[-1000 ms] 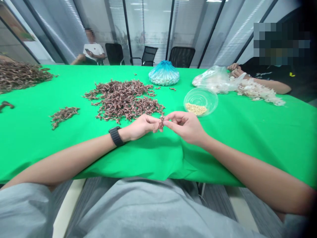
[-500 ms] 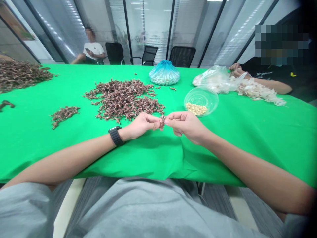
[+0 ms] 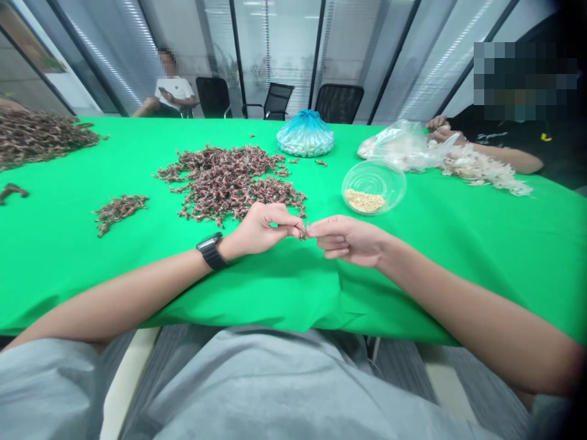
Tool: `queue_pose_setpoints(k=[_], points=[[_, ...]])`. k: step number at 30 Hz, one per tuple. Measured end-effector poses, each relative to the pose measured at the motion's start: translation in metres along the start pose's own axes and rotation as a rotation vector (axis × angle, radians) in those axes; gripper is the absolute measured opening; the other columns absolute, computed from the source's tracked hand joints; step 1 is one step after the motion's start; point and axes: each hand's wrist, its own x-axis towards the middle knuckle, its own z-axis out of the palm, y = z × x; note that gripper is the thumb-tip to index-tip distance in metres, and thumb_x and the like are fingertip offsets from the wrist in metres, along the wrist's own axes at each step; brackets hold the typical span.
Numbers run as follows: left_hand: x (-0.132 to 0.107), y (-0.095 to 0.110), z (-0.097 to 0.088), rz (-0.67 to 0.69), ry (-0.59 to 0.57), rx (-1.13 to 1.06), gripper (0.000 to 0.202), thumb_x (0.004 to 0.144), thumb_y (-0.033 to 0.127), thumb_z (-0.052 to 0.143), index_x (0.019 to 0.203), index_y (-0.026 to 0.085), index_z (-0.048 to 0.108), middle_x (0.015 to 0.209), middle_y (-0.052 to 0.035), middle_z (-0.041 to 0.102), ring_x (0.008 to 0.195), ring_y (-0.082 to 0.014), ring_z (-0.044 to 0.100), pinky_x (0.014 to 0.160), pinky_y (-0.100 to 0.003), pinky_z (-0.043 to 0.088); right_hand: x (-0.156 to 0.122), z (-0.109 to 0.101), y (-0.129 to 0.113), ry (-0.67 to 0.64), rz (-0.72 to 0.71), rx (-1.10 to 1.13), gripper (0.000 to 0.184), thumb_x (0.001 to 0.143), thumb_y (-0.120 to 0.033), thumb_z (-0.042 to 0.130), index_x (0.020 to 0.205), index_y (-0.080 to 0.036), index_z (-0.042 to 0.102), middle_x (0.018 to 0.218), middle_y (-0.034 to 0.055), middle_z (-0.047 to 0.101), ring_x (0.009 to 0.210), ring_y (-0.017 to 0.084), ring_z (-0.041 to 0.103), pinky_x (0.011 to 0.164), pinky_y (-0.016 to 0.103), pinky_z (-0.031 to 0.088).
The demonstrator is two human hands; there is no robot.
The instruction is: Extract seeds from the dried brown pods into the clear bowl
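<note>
My left hand [image 3: 261,229], with a black watch on the wrist, pinches a small dried brown twisted piece [image 3: 302,233] between thumb and fingertips. Right against it, the thumb and forefinger of my right hand [image 3: 351,241] are pressed together at the piece's right end; what they grip is too small to make out. Just beyond my hands spreads a heap of similar reddish-brown dried pieces [image 3: 229,180]. A clear round plastic bowl [image 3: 395,183] stands behind my right hand, with fine pale-yellow bits [image 3: 364,200] gathered at its near side.
A smaller brown pile [image 3: 120,212] lies left, and a large one [image 3: 41,137] at the far left. A tied bluish bag [image 3: 305,137] of whitish pieces stands at the back. On the right, a co-worker's hands [image 3: 444,131] are beside a clear bag [image 3: 394,146] and pale peelings [image 3: 481,166].
My right hand has turned and dropped slightly, its lower fingers now showing curled. My left hand has tilted, opening a gap behind its pinch. The brown piece stays between my fingertips.
</note>
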Motion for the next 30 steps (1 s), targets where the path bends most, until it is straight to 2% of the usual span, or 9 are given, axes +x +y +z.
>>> queue_pose_setpoints(k=[3,8,14,17,22,30], points=[[0.000,0.001,0.000,-0.005,-0.004,-0.029,0.019,0.085,0.039,0.078,0.086,0.021,0.084,0.073,-0.0062,0.077,0.067,-0.0133,0.064,0.071,-0.024,0.051,-0.001,-0.001,0.000,-0.028,-0.023,-0.041,0.027,0.077,-0.033,0.084,0.077,-0.013,0.065,0.049,-0.0133,0.024,0.046,0.003,0.012,0.041,0.019,0.014],[-0.002,-0.004,0.001,-0.172,-0.020,-0.184,0.033,0.076,0.047,0.084,0.085,0.016,0.084,0.075,-0.0088,0.077,0.068,-0.0150,0.066,0.069,-0.026,0.053,0.000,-0.001,0.002,-0.003,-0.101,-0.110,0.032,0.075,-0.038,0.086,0.074,-0.014,0.065,0.049,-0.0119,0.029,0.045,0.003,0.017,0.043,0.020,0.016],[-0.003,-0.008,0.000,-0.352,-0.059,-0.332,0.043,0.073,0.053,0.084,0.084,0.011,0.083,0.082,-0.0112,0.078,0.073,-0.0188,0.069,0.070,-0.028,0.054,0.003,-0.003,0.006,0.109,-0.319,-0.262,0.033,0.070,-0.040,0.088,0.081,-0.015,0.070,0.054,-0.0077,0.047,0.045,0.004,0.032,0.044,0.022,0.024],[-0.002,-0.007,0.000,-0.369,-0.075,-0.338,0.043,0.075,0.053,0.083,0.081,0.010,0.082,0.083,-0.0105,0.078,0.074,-0.0179,0.067,0.070,-0.027,0.052,0.002,-0.002,0.007,0.166,-0.421,-0.376,0.033,0.073,-0.043,0.086,0.084,-0.016,0.070,0.050,-0.0081,0.046,0.044,0.006,0.038,0.044,0.024,0.027],[-0.002,-0.006,0.001,-0.366,-0.084,-0.362,0.043,0.079,0.054,0.080,0.077,0.010,0.081,0.074,-0.0077,0.074,0.068,-0.0136,0.060,0.067,-0.024,0.046,0.002,0.001,0.008,0.235,-0.573,-0.511,0.033,0.079,-0.046,0.082,0.085,-0.016,0.070,0.048,-0.0080,0.044,0.044,0.007,0.035,0.044,0.024,0.024],[-0.006,-0.014,0.004,-0.403,-0.070,-0.448,0.039,0.079,0.051,0.081,0.080,0.012,0.081,0.075,-0.0070,0.072,0.067,-0.0124,0.055,0.065,-0.024,0.043,0.004,0.003,0.019,0.430,-0.868,-0.777,0.019,0.088,-0.036,0.074,0.091,-0.017,0.073,0.054,-0.0064,0.046,0.048,0.008,0.036,0.046,0.025,0.028]])
